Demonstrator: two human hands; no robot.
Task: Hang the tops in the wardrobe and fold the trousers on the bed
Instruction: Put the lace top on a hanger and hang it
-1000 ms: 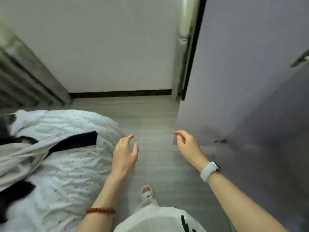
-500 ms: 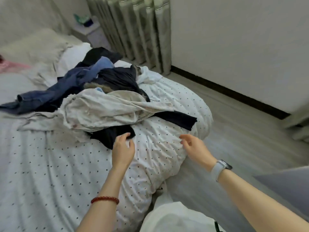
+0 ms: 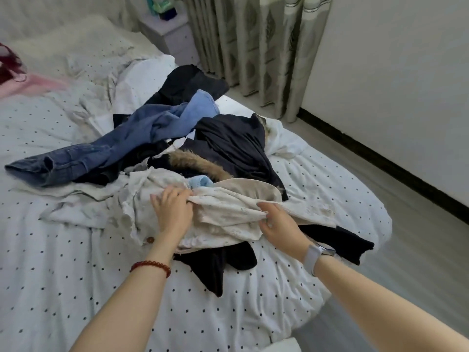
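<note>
A pile of clothes lies on the bed [image 3: 50, 262], which has a white dotted cover. On the near side of the pile lies a cream-white top [image 3: 228, 212]. My left hand [image 3: 172, 212] rests on it with fingers bunching a fold. My right hand [image 3: 279, 222] pinches its right-hand edge. Blue jeans [image 3: 106, 153] stretch across the pile's left. A dark jacket with a brown fur trim [image 3: 228, 146] lies behind the cream top. A black garment [image 3: 220, 265] pokes out beneath the pile at the front.
A pillow [image 3: 83, 44] and a pink garment [image 3: 30, 85] lie at the head of the bed. A white bedside cabinet [image 3: 172, 36] stands by the patterned curtains [image 3: 266, 47]. Grey floor [image 3: 418, 237] and a white wall run along the right.
The view swung left from the floor and a grey door to the bed. Both hands moved forward from the bed's edge onto the cream top and took hold of it.
</note>
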